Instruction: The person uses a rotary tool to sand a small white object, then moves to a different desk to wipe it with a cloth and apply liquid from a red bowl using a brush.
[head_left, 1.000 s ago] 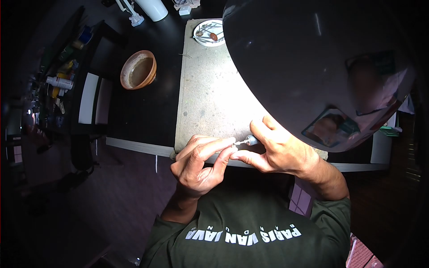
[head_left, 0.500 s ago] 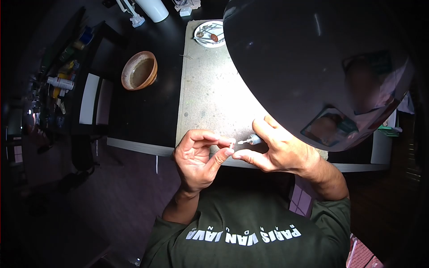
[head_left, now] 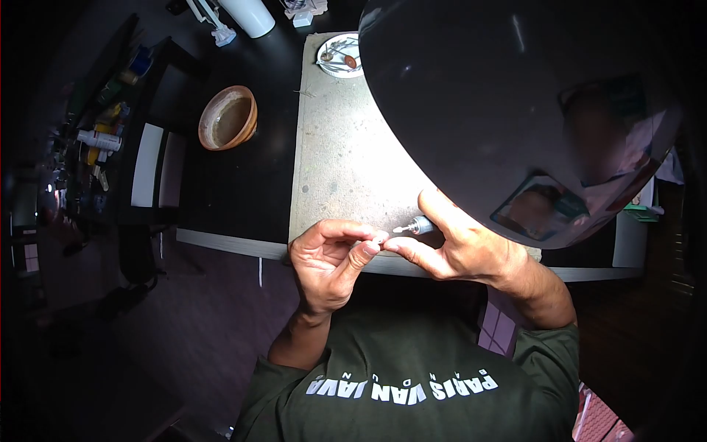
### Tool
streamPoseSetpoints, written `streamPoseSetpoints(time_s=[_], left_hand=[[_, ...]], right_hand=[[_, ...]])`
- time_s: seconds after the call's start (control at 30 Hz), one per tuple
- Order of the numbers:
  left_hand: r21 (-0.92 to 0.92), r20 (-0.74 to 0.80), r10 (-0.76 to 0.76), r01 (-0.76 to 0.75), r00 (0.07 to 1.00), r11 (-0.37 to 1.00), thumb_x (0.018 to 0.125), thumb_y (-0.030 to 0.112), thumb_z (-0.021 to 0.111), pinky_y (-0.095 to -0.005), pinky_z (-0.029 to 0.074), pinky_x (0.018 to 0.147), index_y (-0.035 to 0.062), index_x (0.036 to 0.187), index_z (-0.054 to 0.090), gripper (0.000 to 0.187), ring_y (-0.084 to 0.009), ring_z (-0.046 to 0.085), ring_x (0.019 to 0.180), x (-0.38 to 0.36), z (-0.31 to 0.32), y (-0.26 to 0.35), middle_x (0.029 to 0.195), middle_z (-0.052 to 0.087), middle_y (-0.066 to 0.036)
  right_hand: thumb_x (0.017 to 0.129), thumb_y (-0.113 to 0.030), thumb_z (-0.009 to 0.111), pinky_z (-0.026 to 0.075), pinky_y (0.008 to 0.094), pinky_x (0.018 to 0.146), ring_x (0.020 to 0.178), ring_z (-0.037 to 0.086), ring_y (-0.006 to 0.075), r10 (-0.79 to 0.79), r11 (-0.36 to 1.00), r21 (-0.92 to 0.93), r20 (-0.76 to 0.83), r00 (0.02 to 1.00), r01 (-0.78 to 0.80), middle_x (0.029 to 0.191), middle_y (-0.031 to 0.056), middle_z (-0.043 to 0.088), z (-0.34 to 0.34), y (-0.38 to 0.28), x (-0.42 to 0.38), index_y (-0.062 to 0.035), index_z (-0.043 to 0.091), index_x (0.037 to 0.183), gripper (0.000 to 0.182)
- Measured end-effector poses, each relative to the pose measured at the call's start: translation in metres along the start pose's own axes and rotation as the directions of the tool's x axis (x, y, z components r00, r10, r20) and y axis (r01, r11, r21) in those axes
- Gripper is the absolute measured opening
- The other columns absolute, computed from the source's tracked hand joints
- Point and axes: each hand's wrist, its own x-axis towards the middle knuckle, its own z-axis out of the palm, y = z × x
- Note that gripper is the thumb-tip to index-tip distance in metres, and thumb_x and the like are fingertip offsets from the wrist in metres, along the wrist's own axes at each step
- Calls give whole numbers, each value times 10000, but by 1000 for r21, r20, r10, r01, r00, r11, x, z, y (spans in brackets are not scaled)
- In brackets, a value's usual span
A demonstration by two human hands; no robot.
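My left hand (head_left: pixel 324 265) is closed in a pinch, palm turned up, at the front edge of the table. Between its thumb and forefinger sits a tiny pale piece (head_left: pixel 380 239), too small to name. My right hand (head_left: pixel 471 247) is wrapped round a rotary tool handpiece (head_left: pixel 422 225), whose pale pointed tip faces left, a little apart from the piece. The right thumb reaches over to the left fingertips and seems to touch them or the piece. Most of the handpiece is hidden behind the right hand.
A glossy dark rounded lamp shade (head_left: pixel 530 96) covers the upper right. Under the hands lies a pale, brightly lit board (head_left: pixel 331 147). At its far end is a white plate (head_left: pixel 322 53) with several thin bits. A brown bowl (head_left: pixel 252 121) stands at left, near a cluttered shelf (head_left: pixel 99 140).
The tool tip has drawn slightly away from the pinched piece. My right thumb has come up against the left fingertips, and the piece appears turned a little.
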Motion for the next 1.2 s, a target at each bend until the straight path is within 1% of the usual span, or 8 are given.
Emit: streamPoseSetpoints(time_s=[0.3,0.4,0.5,0.7,0.8,1.0,1.1,1.2], left_hand=[[42,-7,20,-20,1000,999,895,-43,685,-268,554,814,-34,948,683,54,-158,689,851,-1,5,-1,905,715,-133],[52,2,15,-16,1000,999,885,-54,691,-261,548,804,-28,950,688,70,-153,682,862,-2,3,-1,914,713,-138],[73,48,58,-61,997,995,869,-70,698,-255,544,800,-20,957,694,101,-152,676,883,-3,-1,-4,932,708,-143],[53,40,25,-27,999,998,836,-114,707,-272,549,820,-14,938,669,147,-169,680,907,-5,0,-3,957,700,-148],[45,34,68,-70,997,997,827,-126,708,-283,551,835,-15,916,648,154,-181,684,909,-5,1,-8,962,700,-151],[-59,-56,31,-35,998,998,828,-100,727,-285,550,832,-7,912,650,147,-177,685,900,-6,8,-7,945,702,-149],[10,-9,85,-85,996,996,826,-74,745,-279,549,814,0,910,665,137,-172,684,884,-7,2,-13,929,706,-146],[19,-14,90,-89,996,996,825,-57,756,-273,548,793,4,904,678,126,-173,685,867,-6,3,-12,919,709,-146]], right_hand=[[803,-209,829,431,301,562,655,496,174,31,999,15,5,1000,-31,797,113,486,1,-2,-2,65,539,950,425],[807,-203,826,433,298,563,658,501,170,42,999,18,8,999,-43,804,113,489,-1,-2,-2,71,541,967,427],[811,-197,823,434,294,564,661,506,166,53,998,23,15,999,-53,811,112,492,-1,-3,-3,78,543,983,429],[818,-184,816,438,288,565,667,516,158,52,998,19,23,998,-52,825,110,499,-1,-3,-4,92,547,1016,433],[822,-178,813,440,284,566,671,521,154,49,999,12,24,998,-49,832,110,502,-2,-3,-4,99,550,1033,436],[829,-166,807,444,278,568,677,531,147,36,999,4,34,999,-36,846,108,508,-2,-2,-5,113,554,1066,444],[833,-159,803,446,274,569,680,536,143,29,1000,-7,39,999,-29,853,108,512,-1,-1,-6,120,556,1082,448],[837,-153,800,448,271,570,683,541,139,18,1000,-14,48,999,-18,860,107,515,-1,-1,-6,126,558,1098,453]])
